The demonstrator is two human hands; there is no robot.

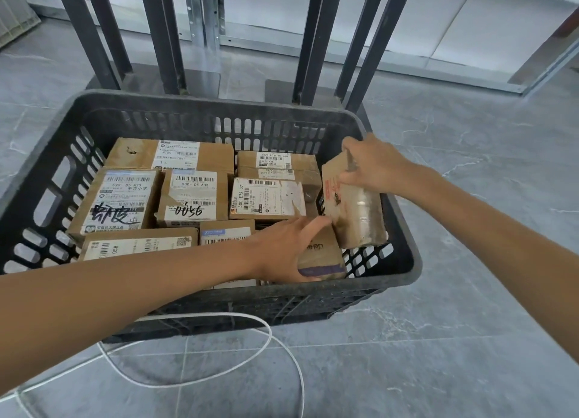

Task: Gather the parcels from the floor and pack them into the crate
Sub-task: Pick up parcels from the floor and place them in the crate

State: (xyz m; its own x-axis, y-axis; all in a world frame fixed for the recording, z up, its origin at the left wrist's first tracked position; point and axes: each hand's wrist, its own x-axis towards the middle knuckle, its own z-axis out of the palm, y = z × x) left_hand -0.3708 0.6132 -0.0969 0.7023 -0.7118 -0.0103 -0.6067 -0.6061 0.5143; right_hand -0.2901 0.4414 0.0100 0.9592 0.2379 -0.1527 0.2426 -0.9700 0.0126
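1. The right hand [372,164] grips a taped cardboard parcel [354,204] by its top end, fingers closed around it, upright against the crate's [219,104] right wall.
2. The left hand [282,248] lies flat, fingers spread, on a small box [319,258] in the near right corner.
3. Best, I judge: hold that box aside and slide the parcel straight down into the gap.
4. The parcel is brown, glossy with tape, red print on its side.

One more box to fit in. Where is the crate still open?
Only along the crate's right wall, where the right hand lowers a tilted parcel beside the left hand. Everywhere else the parcels sit packed edge to edge.
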